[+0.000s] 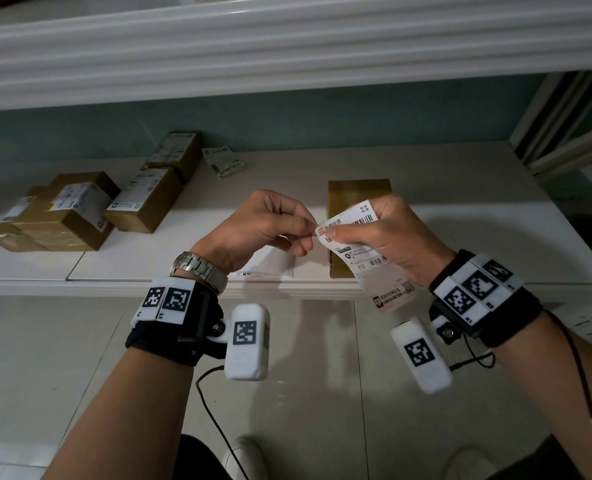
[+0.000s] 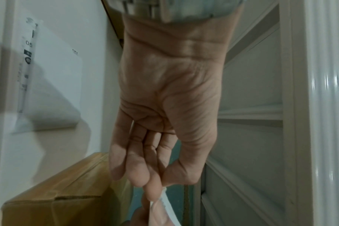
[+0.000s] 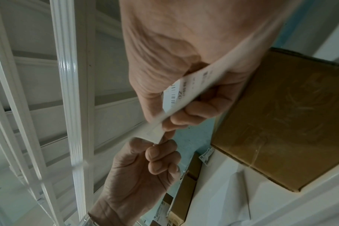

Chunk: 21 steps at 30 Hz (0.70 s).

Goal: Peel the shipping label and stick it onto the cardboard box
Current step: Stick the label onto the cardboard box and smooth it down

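My right hand (image 1: pixel 388 240) grips the shipping label (image 1: pixel 363 252); my left hand (image 1: pixel 263 226) pinches its corner. The cardboard box (image 1: pixel 358 192) sits just beyond my right hand.

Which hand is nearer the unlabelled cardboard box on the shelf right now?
Right. The right hand holds the shipping label directly in front of the cardboard box; the left hand pinches the label's corner, off to the box's left.
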Available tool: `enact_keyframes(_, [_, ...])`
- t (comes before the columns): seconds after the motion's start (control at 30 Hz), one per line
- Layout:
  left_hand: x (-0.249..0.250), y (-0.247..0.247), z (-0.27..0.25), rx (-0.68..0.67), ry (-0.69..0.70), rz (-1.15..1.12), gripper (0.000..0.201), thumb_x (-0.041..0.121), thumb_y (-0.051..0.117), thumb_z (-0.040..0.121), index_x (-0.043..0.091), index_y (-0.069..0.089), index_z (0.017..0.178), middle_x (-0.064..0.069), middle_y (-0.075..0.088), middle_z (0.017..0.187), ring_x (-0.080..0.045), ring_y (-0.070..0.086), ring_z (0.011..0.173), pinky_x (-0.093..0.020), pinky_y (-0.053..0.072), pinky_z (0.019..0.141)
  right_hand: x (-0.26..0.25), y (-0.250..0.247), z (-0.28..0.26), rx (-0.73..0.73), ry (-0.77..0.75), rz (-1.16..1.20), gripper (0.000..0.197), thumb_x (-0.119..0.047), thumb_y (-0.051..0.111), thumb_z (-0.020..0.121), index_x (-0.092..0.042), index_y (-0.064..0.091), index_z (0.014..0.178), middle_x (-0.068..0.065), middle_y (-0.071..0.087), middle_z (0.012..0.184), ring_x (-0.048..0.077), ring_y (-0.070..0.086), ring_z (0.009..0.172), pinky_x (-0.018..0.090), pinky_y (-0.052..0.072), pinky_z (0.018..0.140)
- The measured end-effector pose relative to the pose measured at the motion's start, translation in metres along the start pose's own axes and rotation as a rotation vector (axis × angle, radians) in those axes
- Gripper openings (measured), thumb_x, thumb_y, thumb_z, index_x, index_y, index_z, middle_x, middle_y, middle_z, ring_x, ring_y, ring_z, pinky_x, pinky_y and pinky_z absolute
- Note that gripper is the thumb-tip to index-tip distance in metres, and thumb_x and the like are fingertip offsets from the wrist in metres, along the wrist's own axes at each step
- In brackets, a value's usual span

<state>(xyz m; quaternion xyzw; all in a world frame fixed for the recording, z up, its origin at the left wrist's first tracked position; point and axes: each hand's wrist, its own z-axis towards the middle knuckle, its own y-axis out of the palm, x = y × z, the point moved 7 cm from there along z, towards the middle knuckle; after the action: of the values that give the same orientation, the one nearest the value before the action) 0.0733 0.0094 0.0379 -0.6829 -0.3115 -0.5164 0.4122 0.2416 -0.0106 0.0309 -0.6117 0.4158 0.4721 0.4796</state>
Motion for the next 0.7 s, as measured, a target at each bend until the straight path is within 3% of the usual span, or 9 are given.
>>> enact_keyframes(0.13, [0.0,0.004,0.0,-0.023,-0.006,-0.026,0.02,-0.002,0.06,0.091,0.006,0.073,0.078,-0.008,0.07,0.065,-0.017,0.062,0.054,-0.029,0.055,0.068,-0.001,0.001,0.0,0.006,-0.003,0.02,0.035,-0.016,0.085,0.078,0.013,0.072,0.092,0.031,0.074,0.089,0.021,0.064,0.06,0.029,0.049,0.057])
enact_keyframes(0.23, [0.001,0.009,0.001,-0.035,-0.006,-0.072,0.014,-0.003,0.059,0.091,0.001,0.071,0.083,-0.005,0.069,0.063,-0.014,0.062,0.053,-0.04,0.053,0.081,0.002,0.001,0.002,0.003,0.002,0.051,0.031,-0.012,0.084,0.08,0.012,0.07,0.093,0.032,0.074,0.091,0.041,0.072,0.071,0.046,0.057,0.068])
enact_keyframes(0.27, [0.001,0.01,0.001,-0.032,-0.004,-0.087,0.013,-0.003,0.059,0.091,-0.002,0.07,0.085,-0.004,0.068,0.062,-0.013,0.062,0.052,-0.043,0.053,0.085,0.003,0.0,0.002,0.004,0.002,0.058,0.028,-0.011,0.083,0.081,0.011,0.071,0.094,0.03,0.076,0.091,0.042,0.074,0.075,0.05,0.059,0.071])
enact_keyframes(0.33, [0.002,0.012,0.001,-0.015,-0.005,-0.097,0.012,-0.004,0.058,0.093,-0.004,0.068,0.087,-0.003,0.067,0.061,-0.011,0.062,0.051,-0.043,0.055,0.086,0.003,-0.001,0.002,0.023,-0.018,0.059,0.028,-0.011,0.083,0.081,0.008,0.071,0.098,0.023,0.078,0.09,0.035,0.077,0.077,0.048,0.061,0.071])
enact_keyframes(0.4, [0.003,0.011,0.002,0.002,0.0,-0.102,0.014,-0.004,0.056,0.094,-0.002,0.068,0.086,-0.002,0.066,0.061,-0.01,0.061,0.051,-0.038,0.058,0.081,0.0,-0.004,0.003,0.09,-0.072,0.022,0.036,-0.014,0.086,0.078,0.0,0.069,0.107,0.012,0.079,0.094,0.02,0.077,0.078,0.037,0.062,0.071])
enact_keyframes(0.47, [0.004,0.009,0.002,0.031,0.004,-0.118,0.016,-0.005,0.055,0.094,-0.002,0.067,0.085,-0.002,0.065,0.061,-0.009,0.06,0.051,-0.034,0.06,0.078,-0.005,-0.01,0.002,0.222,-0.162,-0.112,0.055,-0.025,0.09,0.072,-0.012,0.062,0.117,-0.001,0.074,0.105,0.008,0.073,0.087,0.021,0.059,0.075])
enact_keyframes(0.53, [0.003,0.007,0.003,0.068,0.011,-0.148,0.016,-0.005,0.054,0.094,-0.002,0.067,0.085,-0.003,0.065,0.061,-0.01,0.059,0.052,-0.034,0.06,0.077,-0.012,-0.016,-0.002,0.39,-0.282,-0.282,0.061,-0.034,0.09,0.069,-0.017,0.057,0.116,-0.004,0.065,0.112,0.006,0.065,0.094,0.018,0.055,0.077])
enact_keyframes(0.6, [0.003,0.004,0.005,0.111,0.02,-0.177,0.016,-0.004,0.056,0.093,-0.001,0.067,0.082,-0.004,0.065,0.063,-0.011,0.058,0.052,-0.034,0.06,0.076,-0.021,-0.018,-0.009,0.486,-0.416,-0.301,0.042,-0.027,0.087,0.075,-0.014,0.061,0.106,-0.001,0.066,0.1,0.008,0.064,0.083,0.02,0.056,0.071])
enact_keyframes(0.7, [0.002,0.003,0.007,0.167,0.022,-0.213,0.015,-0.002,0.058,0.093,0.0,0.068,0.083,-0.005,0.066,0.064,-0.012,0.059,0.053,-0.033,0.061,0.074,-0.024,-0.012,-0.013,0.432,-0.446,-0.188,0.013,-0.015,0.081,0.082,-0.013,0.075,0.093,-0.006,0.074,0.082,0.002,0.07,0.071,0.02,0.06,0.067])
